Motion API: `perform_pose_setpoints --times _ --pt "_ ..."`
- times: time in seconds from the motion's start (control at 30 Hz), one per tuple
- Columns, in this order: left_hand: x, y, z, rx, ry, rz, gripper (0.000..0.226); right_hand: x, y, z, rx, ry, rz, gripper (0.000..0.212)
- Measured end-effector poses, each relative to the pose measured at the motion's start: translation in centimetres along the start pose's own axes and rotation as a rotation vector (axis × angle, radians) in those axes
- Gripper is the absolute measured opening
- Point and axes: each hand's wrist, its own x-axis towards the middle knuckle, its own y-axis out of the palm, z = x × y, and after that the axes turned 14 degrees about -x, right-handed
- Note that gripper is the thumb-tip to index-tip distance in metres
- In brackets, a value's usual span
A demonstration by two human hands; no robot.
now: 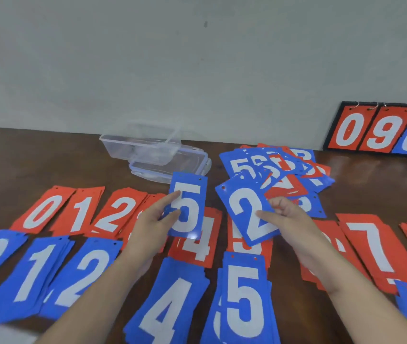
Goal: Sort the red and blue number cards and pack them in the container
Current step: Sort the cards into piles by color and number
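Left hand (156, 218) pinches a blue 5 card (188, 204), long axis near-far; the blue 5 stack (244, 301) lies near and right of it. Right hand (288, 216) pinches a blue 2 card (248, 209); the blue 2 stack (83, 276) sits far left. One unsorted heap (279, 172), one clear container (145, 150) beyond.
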Motion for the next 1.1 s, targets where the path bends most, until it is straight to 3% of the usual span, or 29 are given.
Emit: perform_pose_setpoints --times 0.17,0.33,0.4,0.57,0.77,1.0,1.1 --pt "-2.6 -5.1 0.0 0.019 -0.034 -0.106 0.051 -0.6 3.5 1.5 0.032 -0.010 0.118 0.034" --pt "-5.5 -9.8 -0.7 0.034 -0.043 -0.205 0.055 -0.8 7.3 2.4 0.018 -0.072 0.202 0.085" --pt "-6.3 -11.3 -0.9 0.047 -0.085 -0.247 0.054 -0.8 8.7 2.8 -0.015 -0.092 0.254 0.096" --pt "-8.4 -14.6 -1.3 -0.032 -0.147 -0.390 0.049 -1.0 13.1 4.2 -0.063 -0.129 0.328 0.073" --pt "-10.2 -18.3 -1.6 -0.097 -0.112 -0.455 0.051 -1.1 18.1 6.0 -0.157 -0.232 0.426 0.081" --pt "-11.7 -21.8 -1.2 -0.147 -0.057 -0.501 0.073 -1.4 24.3 8.6 -0.170 -0.118 0.495 0.019" --pt "-12.0 -22.7 -1.2 -0.187 -0.052 -0.500 0.069 -1.8 25.8 9.1 -0.291 -0.149 0.482 0.019"
